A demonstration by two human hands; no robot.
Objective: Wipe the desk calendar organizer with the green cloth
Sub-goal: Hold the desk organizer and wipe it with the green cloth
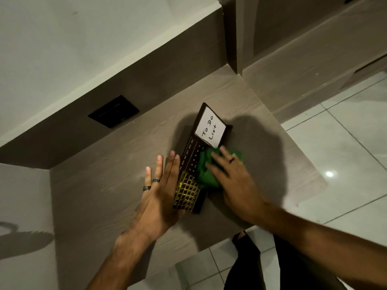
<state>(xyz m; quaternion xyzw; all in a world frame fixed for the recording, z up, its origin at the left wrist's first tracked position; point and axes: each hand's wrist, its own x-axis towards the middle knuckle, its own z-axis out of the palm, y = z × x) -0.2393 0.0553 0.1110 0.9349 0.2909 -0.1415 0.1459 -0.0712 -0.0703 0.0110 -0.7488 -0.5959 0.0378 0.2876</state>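
The dark brown desk calendar organizer (189,160) lies on the wooden desk (117,164), with a white "To Do List" note in its far end, printed months and dates in the middle and a gold grid at its near end. My right hand (232,181) presses the bunched green cloth (206,170) onto the organizer's right side over the date numbers. My left hand (161,195) rests flat against the organizer's left edge, fingers straight, with rings on two fingers.
A black wall socket plate (113,111) sits on the brown back panel behind the desk. The desk's right edge drops to a white tiled floor (339,155). A cabinet side (238,34) rises at the far right corner.
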